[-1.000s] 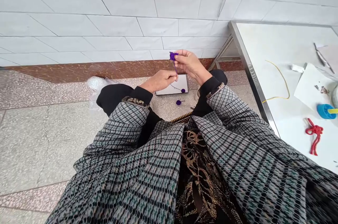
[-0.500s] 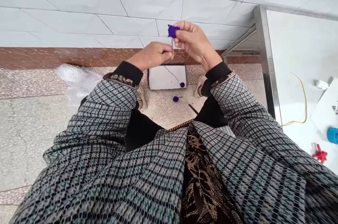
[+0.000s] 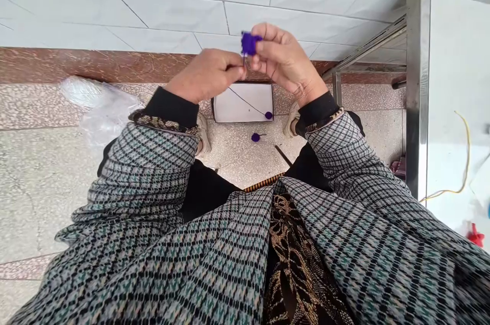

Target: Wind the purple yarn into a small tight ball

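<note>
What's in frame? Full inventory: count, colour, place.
yarn piece: 1, purple, in right hand
yarn balls: 2, purple, shallow box and floor
shallow box: 1, white, dark rim, floor
plastic bag: 1, clear, floor left
stick: 1, dark, floor
table: 1, white top, right
cord: 1, yellow, table
unclear items: several, red, blue, maroon, black, right side
wall tiles: several, white, top
baseboard: 1, brown, under tiles
shoes: 2, cream, beside box
jacket: 1, checked, torso
left hand: 1, bare, pinching strand
right hand: 1, bare, holding yarn piece
</note>
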Available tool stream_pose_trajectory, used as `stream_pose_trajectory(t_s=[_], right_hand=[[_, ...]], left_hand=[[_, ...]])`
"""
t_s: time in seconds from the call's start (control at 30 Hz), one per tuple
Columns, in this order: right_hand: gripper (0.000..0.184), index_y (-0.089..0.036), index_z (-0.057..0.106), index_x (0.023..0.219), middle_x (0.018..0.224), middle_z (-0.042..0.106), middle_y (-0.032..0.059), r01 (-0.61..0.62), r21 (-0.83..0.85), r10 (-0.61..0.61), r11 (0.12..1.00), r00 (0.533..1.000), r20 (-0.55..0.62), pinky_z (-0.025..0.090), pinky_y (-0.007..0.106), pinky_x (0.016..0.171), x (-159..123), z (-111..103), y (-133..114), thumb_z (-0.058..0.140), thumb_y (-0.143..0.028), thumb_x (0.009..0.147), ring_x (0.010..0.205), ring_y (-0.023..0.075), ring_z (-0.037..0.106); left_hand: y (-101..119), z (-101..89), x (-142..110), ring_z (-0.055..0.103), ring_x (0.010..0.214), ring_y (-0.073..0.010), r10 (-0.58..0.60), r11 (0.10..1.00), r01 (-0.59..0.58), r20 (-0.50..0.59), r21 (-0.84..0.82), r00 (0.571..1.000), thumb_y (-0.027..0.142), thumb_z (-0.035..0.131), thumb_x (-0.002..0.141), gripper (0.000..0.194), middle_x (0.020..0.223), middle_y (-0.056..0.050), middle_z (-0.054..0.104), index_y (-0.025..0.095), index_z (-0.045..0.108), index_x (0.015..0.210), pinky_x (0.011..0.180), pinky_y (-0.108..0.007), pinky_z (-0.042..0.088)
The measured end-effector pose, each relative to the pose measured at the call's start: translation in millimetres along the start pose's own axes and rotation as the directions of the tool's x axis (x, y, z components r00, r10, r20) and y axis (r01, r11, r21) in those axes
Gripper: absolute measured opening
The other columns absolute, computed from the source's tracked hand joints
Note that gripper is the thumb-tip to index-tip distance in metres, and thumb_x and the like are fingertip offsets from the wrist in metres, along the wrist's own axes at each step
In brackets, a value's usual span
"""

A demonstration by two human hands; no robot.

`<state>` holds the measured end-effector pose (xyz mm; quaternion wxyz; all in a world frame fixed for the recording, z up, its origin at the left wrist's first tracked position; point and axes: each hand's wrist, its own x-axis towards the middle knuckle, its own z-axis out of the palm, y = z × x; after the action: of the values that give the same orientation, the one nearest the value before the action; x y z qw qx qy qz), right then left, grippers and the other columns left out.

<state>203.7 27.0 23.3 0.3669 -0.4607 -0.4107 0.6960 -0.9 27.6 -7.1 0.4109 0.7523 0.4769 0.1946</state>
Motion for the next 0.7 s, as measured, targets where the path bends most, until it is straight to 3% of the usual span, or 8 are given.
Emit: stream_pose_trajectory(t_s=[0.1, 0.17, 0.3, 0.4, 0.47, 0.6, 0.7], right_hand=[[0.03, -0.018, 0.059, 0.094, 0.085, 0.063, -0.0051, 0.082, -0.076, -0.09, 0.994, 0.99, -0.107, 0.057, 0.012, 0.071, 9.0, -3.0, 1.5, 0.064, 0.004, 0.113, 0.071, 0.0054, 0.062], [0.037, -0.02, 0.06, 0.086, 0.082, 0.064, -0.0039, 0.079, -0.232, -0.103, 0.969, 0.99, -0.091, 0.053, 0.012, 0.063, 12.9, -9.3, 8.4, 0.066, 0.012, 0.106, 0.069, 0.0074, 0.059], [0.04, -0.019, 0.066, 0.083, 0.074, 0.065, -0.0029, 0.019, -0.452, 0.03, 0.892, 0.994, 0.1, 0.05, 0.014, 0.055, 6.8, -22.0, 19.6, 0.076, 0.019, 0.089, 0.07, 0.0117, 0.059], [0.037, -0.016, 0.066, 0.086, 0.071, 0.063, -0.0038, -0.031, -0.419, 0.137, 0.907, 0.965, 0.225, 0.052, 0.015, 0.06, -4.7, -23.0, 15.6, 0.07, 0.02, 0.094, 0.067, 0.0098, 0.059], [0.036, -0.015, 0.065, 0.087, 0.072, 0.063, -0.0045, -0.04, -0.334, 0.128, 0.942, 0.961, 0.246, 0.054, 0.015, 0.064, -10.9, -20.4, 8.9, 0.064, 0.019, 0.099, 0.065, 0.0079, 0.06], [0.033, -0.016, 0.06, 0.091, 0.076, 0.063, -0.0049, -0.02, -0.141, 0.038, 0.99, 0.991, 0.132, 0.056, 0.016, 0.067, -13.3, -17.4, 0.0, 0.062, 0.014, 0.104, 0.063, 0.0063, 0.059], [0.03, -0.017, 0.06, 0.092, 0.076, 0.063, -0.0043, 0.016, -0.165, -0.011, 0.986, 0.999, 0.03, 0.055, 0.017, 0.068, -6.0, -21.7, 3.9, 0.065, 0.01, 0.104, 0.065, 0.0074, 0.058]], left_hand=[[10.6, 14.2, -3.1, 0.056, 0.075, -0.0173, 0.065, 0.992, -0.08, 0.156, 0.093, 0.986, 0.019, 0.062, 0.102, 0.021, 0.077, 0.0, 0.064, 0.017, 0.073, 0.085, 0.087, -0.035, 0.051], [15.1, 15.9, -4.1, 0.058, 0.076, -0.0183, 0.109, 0.986, -0.131, 0.194, 0.105, 0.975, 0.02, 0.064, 0.101, 0.021, 0.075, 0.0, 0.064, 0.019, 0.072, 0.082, 0.088, -0.036, 0.052], [11.2, 2.9, -3.6, 0.056, 0.076, -0.0177, 0.106, 0.987, -0.115, 0.087, 0.108, 0.991, 0.023, 0.066, 0.101, 0.018, 0.078, -0.001, 0.071, 0.021, 0.073, 0.084, 0.083, -0.034, 0.051], [2.8, -5.6, -0.8, 0.058, 0.077, -0.0184, 0.062, 0.99, -0.063, 0.014, 0.128, 0.998, 0.024, 0.068, 0.1, 0.016, 0.079, 0.0, 0.071, 0.021, 0.075, 0.085, 0.084, -0.034, 0.05], [-1.5, -4.9, 1.8, 0.058, 0.077, -0.0181, 0.033, 0.992, -0.034, 0.007, 0.123, 0.999, 0.027, 0.068, 0.101, 0.017, 0.079, 0.0, 0.07, 0.02, 0.077, 0.088, 0.084, -0.034, 0.049], [-2.8, 11.0, 5.6, 0.059, 0.075, -0.0194, 0.032, 0.995, -0.039, 0.075, 0.089, 0.997, 0.027, 0.067, 0.099, 0.016, 0.081, -0.002, 0.073, 0.019, 0.078, 0.09, 0.08, -0.035, 0.048], [0.7, 25.3, 5.0, 0.058, 0.07, -0.0199, 0.106, 0.99, -0.122, 0.189, 0.074, 0.976, 0.023, 0.066, 0.098, 0.021, 0.072, -0.001, 0.065, 0.021, 0.068, 0.077, 0.079, -0.035, 0.048]])
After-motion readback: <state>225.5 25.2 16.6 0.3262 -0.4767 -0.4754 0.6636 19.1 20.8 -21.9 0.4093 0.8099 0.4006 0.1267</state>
